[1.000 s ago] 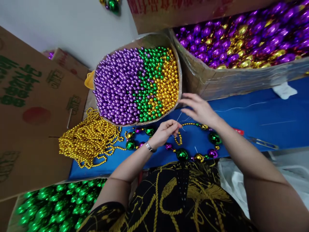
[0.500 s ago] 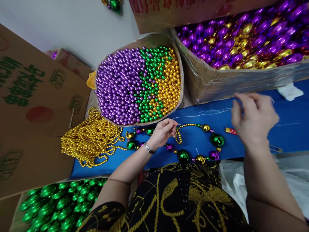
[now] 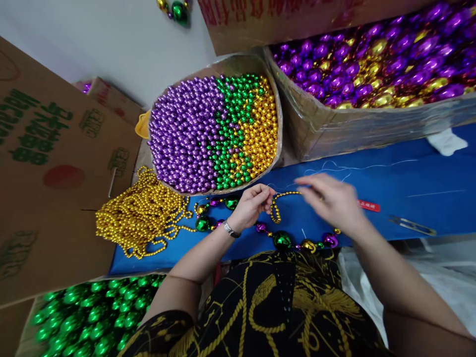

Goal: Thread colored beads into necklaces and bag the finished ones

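Note:
My left hand point(image 3: 253, 204) is closed, its thumb and fingertips pinching the thin thread by the end of a gold bead strand point(image 3: 275, 212). To its right my right hand point(image 3: 329, 202) hovers over the strand, slightly blurred, fingers stretched leftward and parted, with nothing visible in them. The loose white thread point(image 3: 330, 168) lies curled on the blue table behind that hand. The strand belongs to a bead necklace with a large green bead point(image 3: 282, 239) and a purple bead point(image 3: 330, 240); part of it is hidden under the right hand.
A box of small purple, green and gold beads point(image 3: 186, 134) stands behind. Larger purple and gold beads point(image 3: 372, 59) fill another carton. Gold bead strands point(image 3: 137, 218) are piled left. Thread snips point(image 3: 412, 225) and a red strip point(image 3: 370, 205) lie right. Green beads point(image 3: 92, 317) sit lower left.
My right hand has swept left from the far right toward my left hand, uncovering the snips and red strip. The thread has gone slack and curled. My left hand stays in place.

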Demonstrator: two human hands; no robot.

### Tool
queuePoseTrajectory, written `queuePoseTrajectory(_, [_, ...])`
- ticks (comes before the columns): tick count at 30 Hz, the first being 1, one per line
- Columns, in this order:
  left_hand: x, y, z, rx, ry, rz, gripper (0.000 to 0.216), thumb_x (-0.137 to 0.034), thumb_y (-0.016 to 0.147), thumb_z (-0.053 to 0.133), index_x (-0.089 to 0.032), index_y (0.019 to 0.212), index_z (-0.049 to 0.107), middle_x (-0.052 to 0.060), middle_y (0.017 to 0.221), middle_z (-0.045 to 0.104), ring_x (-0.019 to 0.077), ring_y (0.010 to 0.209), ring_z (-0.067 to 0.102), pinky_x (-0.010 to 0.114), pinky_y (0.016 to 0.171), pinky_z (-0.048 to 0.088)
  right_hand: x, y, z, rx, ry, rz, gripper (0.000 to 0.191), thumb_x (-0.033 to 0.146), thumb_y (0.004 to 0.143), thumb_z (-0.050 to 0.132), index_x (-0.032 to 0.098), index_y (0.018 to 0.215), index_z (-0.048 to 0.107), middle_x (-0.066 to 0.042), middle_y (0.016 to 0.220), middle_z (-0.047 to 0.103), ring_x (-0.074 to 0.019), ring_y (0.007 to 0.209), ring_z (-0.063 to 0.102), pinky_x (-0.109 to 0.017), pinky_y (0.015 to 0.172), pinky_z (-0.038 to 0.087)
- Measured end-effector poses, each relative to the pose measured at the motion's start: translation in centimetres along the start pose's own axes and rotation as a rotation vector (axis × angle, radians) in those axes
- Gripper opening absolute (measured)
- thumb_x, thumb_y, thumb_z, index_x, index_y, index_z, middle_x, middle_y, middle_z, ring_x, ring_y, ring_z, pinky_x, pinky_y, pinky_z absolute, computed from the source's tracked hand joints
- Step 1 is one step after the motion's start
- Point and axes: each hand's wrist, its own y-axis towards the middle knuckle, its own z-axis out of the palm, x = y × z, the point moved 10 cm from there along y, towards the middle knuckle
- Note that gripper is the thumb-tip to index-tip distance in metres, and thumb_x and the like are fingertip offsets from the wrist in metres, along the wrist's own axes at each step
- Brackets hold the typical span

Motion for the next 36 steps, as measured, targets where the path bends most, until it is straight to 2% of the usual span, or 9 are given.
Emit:
queuePoseTrajectory(1, [0.0,0.0,0.2,0.006,0.003,0.002,0.029,-0.04,0.083,0.071,-0.012,0.087,0.064,-0.002,0.065,0.055,0.0061,0.052,0.05,0.02,0.05,0.046,0.9,0.0,2.5,0.075,0.08,-0.029,0.025,0.033,0.095,0.053,0.028,0.114,0.067,-0.007,0.11,0.07,-0.0247,0.1,0.067,-0.04,0.088,0.054])
queuePoseTrajectory(3, [-0.2,-0.1,0.3,0.012,0.011,0.009,0.029,-0.04,0.083,0.071,-0.012,0.087,0.064,-0.002,0.065,0.055,0.0061,0.052,0.05,0.02,0.05,0.047,1.2,0.2,6.0,0.102,0.188,-0.013,0.021,0.032,0.095,0.052,0.026,0.11,0.066,-0.007,0.108,0.071,-0.0222,0.099,0.068,-0.038,0.087,0.055])
queuePoseTrajectory(6, [-0.5,-0.2,0.2,0.007,0.026,0.025,0.029,-0.04,0.083,0.071,-0.012,0.087,0.063,-0.002,0.065,0.055,0.0063,0.052,0.05,0.02,0.05,0.048,0.4,0.5,8.7,0.113,0.312,0.028,0.017,0.03,0.094,0.054,0.024,0.107,0.063,-0.005,0.101,0.072,-0.0179,0.09,0.07,-0.033,0.081,0.056])
queuePoseTrajectory(12, [-0.5,-0.3,-0.2,0.016,0.034,0.024,0.029,-0.04,0.083,0.07,-0.012,0.087,0.063,-0.002,0.066,0.056,0.0065,0.053,0.053,0.02,0.052,0.051,-0.2,0.7,9.0,0.136,0.295,0.028,0.012,0.025,0.093,0.054,0.021,0.099,0.063,-0.002,0.087,0.071,-0.0135,0.076,0.067,-0.026,0.069,0.053])
queuePoseTrajectory(17, [-0.5,-0.3,-0.1,0.036,0.038,0.023,0.03,-0.041,0.083,0.07,-0.012,0.087,0.063,-0.002,0.066,0.057,0.0061,0.053,0.053,0.019,0.052,0.052,0.4,0.8,9.3,0.161,0.238,-0.028,0.02,0.023,0.093,0.051,0.021,0.109,0.064,-0.005,0.096,0.069,-0.014,0.081,0.065,-0.027,0.072,0.05])
queuePoseTrajectory(23, [-0.3,-0.3,-0.5,0.027,0.07,0.016,0.029,-0.041,0.084,0.07,-0.013,0.09,0.064,-0.002,0.07,0.06,0.0064,0.055,0.058,0.02,0.056,0.055,0.3,1.3,9.3,0.189,0.279,-0.068,0.018,0.028,0.096,0.049,0.02,0.088,0.063,-0.004,0.085,0.063,-0.0147,0.08,0.06,-0.028,0.074,0.047])
queuePoseTrajectory(28, [-1.8,-0.5,-1.5,-0.078,0.306,0.147,0.032,-0.043,0.083,0.07,-0.013,0.094,0.066,0.004,0.085,0.069,0.01,0.066,0.067,0.023,0.065,0.057,-1.5,0.3,10.1,0.242,0.474,0.13,0.021,0.037,0.096,0.05,0.02,0.089,0.061,-0.002,0.08,0.064,-0.014,0.073,0.061,-0.028,0.069,0.047])
queuePoseTrajectory(32, [-3.5,-0.8,-0.8,-0.07,0.528,0.281,0.028,-0.041,0.088,0.065,-0.013,0.094,0.067,0.001,0.07,0.067,0.0084,0.059,0.064,0.018,0.058,0.051,-1.9,-0.7,12.7,0.317,0.785,0.316,0.024,0.042,0.089,0.059,0.02,0.097,0.059,0.0,0.078,0.065,-0.013,0.068,0.061,-0.026,0.064,0.048])
queuePoseTrajectory(36, [-4.7,-1.1,0.6,0.009,0.658,0.378,0.026,-0.039,0.09,0.062,-0.013,0.091,0.067,0.002,0.071,0.066,0.0079,0.058,0.059,0.018,0.055,0.048,-0.7,0.1,13.9,0.375,0.831,0.276,0.031,0.041,0.086,0.063,0.02,0.108,0.055,0.002,0.077,0.064,-0.0117,0.067,0.059,-0.024,0.063,0.045])
